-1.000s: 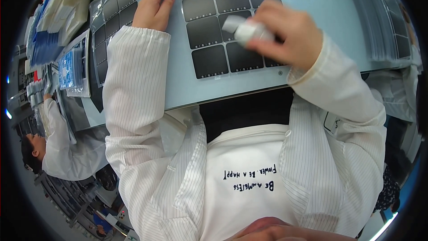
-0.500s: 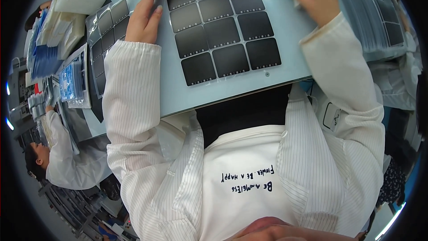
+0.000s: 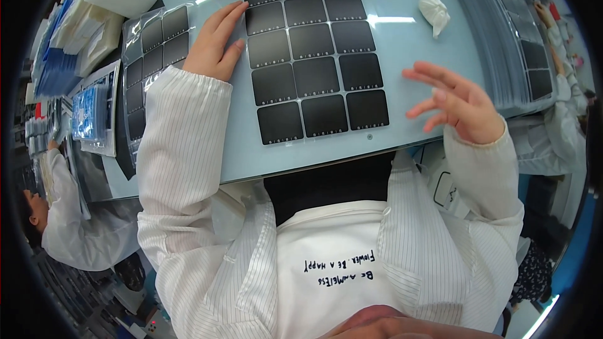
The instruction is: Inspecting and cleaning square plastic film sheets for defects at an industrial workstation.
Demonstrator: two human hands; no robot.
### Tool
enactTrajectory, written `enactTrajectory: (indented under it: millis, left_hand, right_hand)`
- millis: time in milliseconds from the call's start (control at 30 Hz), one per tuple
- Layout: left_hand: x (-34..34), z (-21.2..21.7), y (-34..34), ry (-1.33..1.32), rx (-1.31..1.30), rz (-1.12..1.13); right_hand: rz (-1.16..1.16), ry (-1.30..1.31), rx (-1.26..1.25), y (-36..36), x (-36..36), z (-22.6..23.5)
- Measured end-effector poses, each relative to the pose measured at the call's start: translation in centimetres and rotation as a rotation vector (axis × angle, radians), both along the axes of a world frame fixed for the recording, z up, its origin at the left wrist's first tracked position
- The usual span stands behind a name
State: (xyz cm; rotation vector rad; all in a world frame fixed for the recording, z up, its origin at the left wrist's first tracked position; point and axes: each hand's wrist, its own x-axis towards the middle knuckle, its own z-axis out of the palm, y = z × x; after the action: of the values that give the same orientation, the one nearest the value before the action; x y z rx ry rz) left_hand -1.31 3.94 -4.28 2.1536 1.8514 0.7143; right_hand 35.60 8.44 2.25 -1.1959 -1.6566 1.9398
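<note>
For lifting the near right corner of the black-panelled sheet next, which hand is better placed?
Probably the right hand: it is empty, fingers spread, just off that side of the black-panelled sheet. The left hand lies along the opposite edge, toward the far left corner.

A factory-style workroom: a pale, glossy bench (image 3: 411, 44) carries a sheet of dark panels (image 3: 316, 76), a thick stack of panelled sheets (image 3: 496, 44) at its right edge and piled packaging (image 3: 95, 39) toward its left; a white-coated co-worker (image 3: 85, 229) sits beyond.
</note>
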Motion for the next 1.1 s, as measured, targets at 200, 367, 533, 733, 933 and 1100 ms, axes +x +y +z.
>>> enactTrajectory:
  millis: [200, 367, 533, 733, 933, 1100]
  left_hand:
    - [0.5, -0.1, 0.1, 0.122, 0.076, 0.002]
    - [0.7, -0.3, 0.0, 0.114, 0.077, 0.044]
    - [0.6, -0.8, 0.2, 0.126, 0.09, 0.04]
    - [0.5, -1.3, 0.4, 0.158, 0.1, 0.037]
    - [0.3, -1.4, 0.4, 0.166, 0.102, 0.037]
    - [0.5, -1.5, 0.4, 0.179, 0.105, 0.056]
  right_hand:
    - [-0.132, -0.028, -0.214, 0.1, -2.0, 0.1]
    - [-0.004, -0.164, -0.094, 1.5, -3.2, -2.0]
    - [0.008, -0.207, 0.02, 1.2, -3.3, -2.6]
    - [-0.103, -0.036, -0.08, 0.4, -3.4, -1.8]
    - [-0.125, 0.061, -0.101, 0.2, -3.4, -1.9]
    - [-0.112, 0.207, 0.184, -3.0, -4.4, -4.1]
